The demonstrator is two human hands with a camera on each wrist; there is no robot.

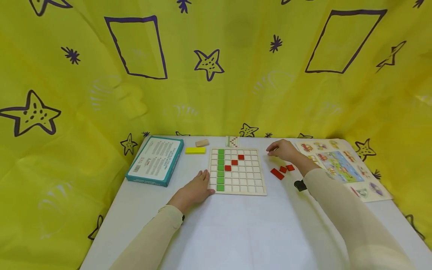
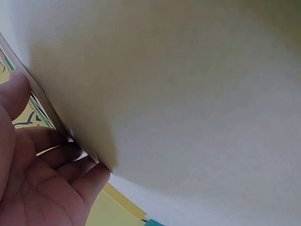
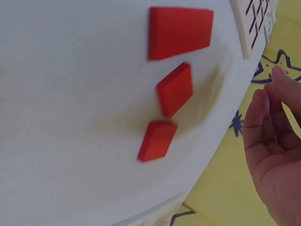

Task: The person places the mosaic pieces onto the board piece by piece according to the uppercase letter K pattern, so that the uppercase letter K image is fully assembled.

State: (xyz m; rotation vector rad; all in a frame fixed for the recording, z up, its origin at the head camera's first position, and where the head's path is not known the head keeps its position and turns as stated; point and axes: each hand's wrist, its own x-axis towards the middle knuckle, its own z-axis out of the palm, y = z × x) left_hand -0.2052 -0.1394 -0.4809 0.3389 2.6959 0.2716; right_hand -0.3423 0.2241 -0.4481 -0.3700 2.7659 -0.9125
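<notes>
grid board: white wood | green column, three red squares

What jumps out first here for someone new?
The yellow cloth with purple stars and outlines fills the whole backdrop. Mid-table sits a white grid board with a green column and a few red squares in it; the left hand rests at its near-left corner. To its right, three loose red pieces lie on the table, with the right hand above them.
</notes>
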